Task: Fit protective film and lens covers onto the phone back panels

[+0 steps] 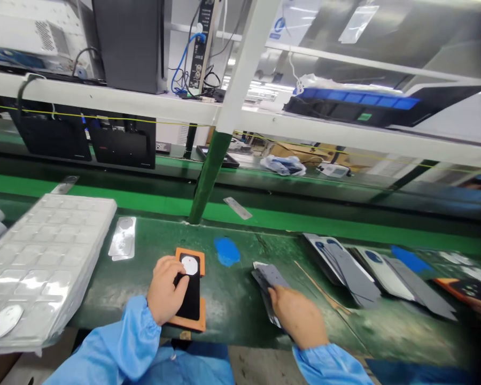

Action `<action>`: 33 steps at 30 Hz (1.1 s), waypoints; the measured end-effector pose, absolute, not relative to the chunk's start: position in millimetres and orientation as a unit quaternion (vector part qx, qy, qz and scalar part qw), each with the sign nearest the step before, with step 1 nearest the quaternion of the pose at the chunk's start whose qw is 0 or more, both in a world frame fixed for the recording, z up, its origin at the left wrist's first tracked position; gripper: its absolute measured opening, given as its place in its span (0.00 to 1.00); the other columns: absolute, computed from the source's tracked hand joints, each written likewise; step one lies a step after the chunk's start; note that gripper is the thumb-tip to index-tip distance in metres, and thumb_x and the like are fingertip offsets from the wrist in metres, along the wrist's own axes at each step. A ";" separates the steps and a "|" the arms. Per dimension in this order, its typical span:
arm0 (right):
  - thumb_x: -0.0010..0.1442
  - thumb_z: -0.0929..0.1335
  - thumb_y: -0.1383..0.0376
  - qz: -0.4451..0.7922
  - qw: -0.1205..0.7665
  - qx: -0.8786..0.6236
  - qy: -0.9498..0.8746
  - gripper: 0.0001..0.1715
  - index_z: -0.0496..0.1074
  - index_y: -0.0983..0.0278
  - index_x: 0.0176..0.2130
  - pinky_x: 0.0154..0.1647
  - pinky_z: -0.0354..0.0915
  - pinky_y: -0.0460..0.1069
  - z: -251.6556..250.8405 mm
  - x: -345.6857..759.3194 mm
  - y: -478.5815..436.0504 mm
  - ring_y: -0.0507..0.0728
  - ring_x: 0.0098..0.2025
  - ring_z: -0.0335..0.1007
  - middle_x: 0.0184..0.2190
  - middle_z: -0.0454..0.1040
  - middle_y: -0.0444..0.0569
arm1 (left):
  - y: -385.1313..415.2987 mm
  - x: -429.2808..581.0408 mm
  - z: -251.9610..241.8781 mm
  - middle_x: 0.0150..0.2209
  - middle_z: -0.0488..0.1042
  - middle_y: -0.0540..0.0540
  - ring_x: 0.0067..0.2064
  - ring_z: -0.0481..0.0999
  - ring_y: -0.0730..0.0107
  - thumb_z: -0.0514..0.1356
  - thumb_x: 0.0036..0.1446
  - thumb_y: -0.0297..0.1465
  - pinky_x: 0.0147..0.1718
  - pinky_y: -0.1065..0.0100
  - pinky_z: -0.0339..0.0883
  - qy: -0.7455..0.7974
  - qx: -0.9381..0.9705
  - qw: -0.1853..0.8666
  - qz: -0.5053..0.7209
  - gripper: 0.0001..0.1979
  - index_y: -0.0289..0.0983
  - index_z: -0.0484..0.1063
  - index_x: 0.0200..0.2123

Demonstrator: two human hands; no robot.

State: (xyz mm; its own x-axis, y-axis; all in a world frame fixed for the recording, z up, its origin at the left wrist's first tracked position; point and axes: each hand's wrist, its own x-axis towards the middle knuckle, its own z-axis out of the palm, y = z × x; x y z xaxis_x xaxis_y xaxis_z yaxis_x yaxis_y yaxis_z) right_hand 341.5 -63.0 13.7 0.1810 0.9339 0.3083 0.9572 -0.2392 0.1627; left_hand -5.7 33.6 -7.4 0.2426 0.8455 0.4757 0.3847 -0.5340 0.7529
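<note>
My left hand (168, 289) is over an orange fixture (202, 315) with a black, phone-shaped inlay (192, 299). Its curled fingers and thumb close on the edge of a white round disc (189, 265) at the inlay's upper end. Further right, my right hand (299, 315) grips the side of a thin grey phone-shaped sheet (271, 275), thumb on top and the other fingers mostly hidden. Beneath that sheet, a paler piece shows at the edge. The right hand is slightly blurred.
A clear compartment tray (52, 240) stands at left, with a white disc (4, 322) on it. Clear plastic pieces (123, 238) and a blue patch (226, 251) lie on the green bench. Stacked phone-shaped panels (340, 267) are at right. A green-white post (210, 176) rises behind.
</note>
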 end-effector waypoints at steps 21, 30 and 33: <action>0.64 0.66 0.62 0.001 0.340 -0.482 -0.807 0.10 0.76 0.60 0.43 0.48 0.71 0.57 42.2 137.9 -15.9 0.60 0.46 0.73 0.43 0.77 0.53 | 3.0 -31.8 21.1 0.29 0.75 0.53 0.25 0.72 0.76 0.58 0.48 0.21 0.23 0.76 0.62 0.404 0.481 0.664 0.406 0.22 0.36 0.68 0.49; 0.65 0.63 0.67 0.038 0.275 -0.504 -0.818 0.12 0.77 0.61 0.39 0.45 0.71 0.50 42.5 138.1 -14.2 0.55 0.41 0.75 0.40 0.78 0.49 | 1.5 -27.5 13.3 0.30 0.77 0.50 0.31 0.75 0.70 0.57 0.49 0.21 0.29 0.73 0.65 0.426 0.528 0.623 0.389 0.21 0.36 0.69 0.49; 0.65 0.63 0.69 0.026 0.253 -0.499 -0.828 0.13 0.76 0.62 0.40 0.46 0.71 0.50 41.1 140.0 -14.0 0.55 0.41 0.76 0.41 0.78 0.49 | 1.7 -26.5 10.6 0.30 0.77 0.50 0.31 0.76 0.68 0.57 0.49 0.20 0.30 0.71 0.66 0.433 0.535 0.613 0.387 0.23 0.37 0.70 0.50</action>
